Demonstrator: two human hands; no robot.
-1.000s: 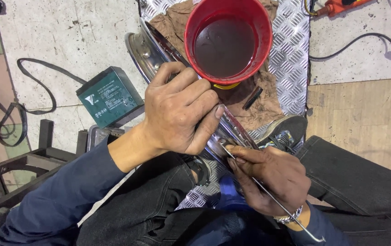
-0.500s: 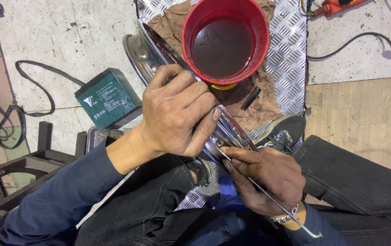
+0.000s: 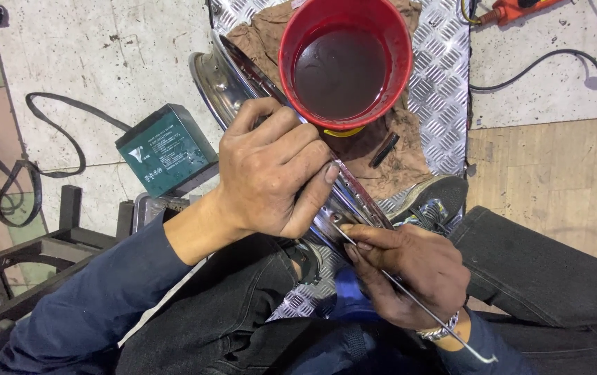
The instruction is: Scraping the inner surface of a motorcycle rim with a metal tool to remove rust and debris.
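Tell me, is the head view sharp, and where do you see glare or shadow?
Head view: mostly sharp, evenly lit; bright glints on the shiny chrome wheel rim and the ridged metal floor plate; dark liquid in the round red plastic bowl reflects faintly; a soft shadow lies under the left hand.

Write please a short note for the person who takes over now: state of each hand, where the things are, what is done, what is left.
Left hand: grips the shiny wheel rim from above.
Right hand: holds a thin metal spoke, its tip at the rim.
Things: red bucket of dark liquid on a brown rag; green box on the floor to the left.
Done: spoke tip brought to the rim.
Left: cannot tell whether it is seated.
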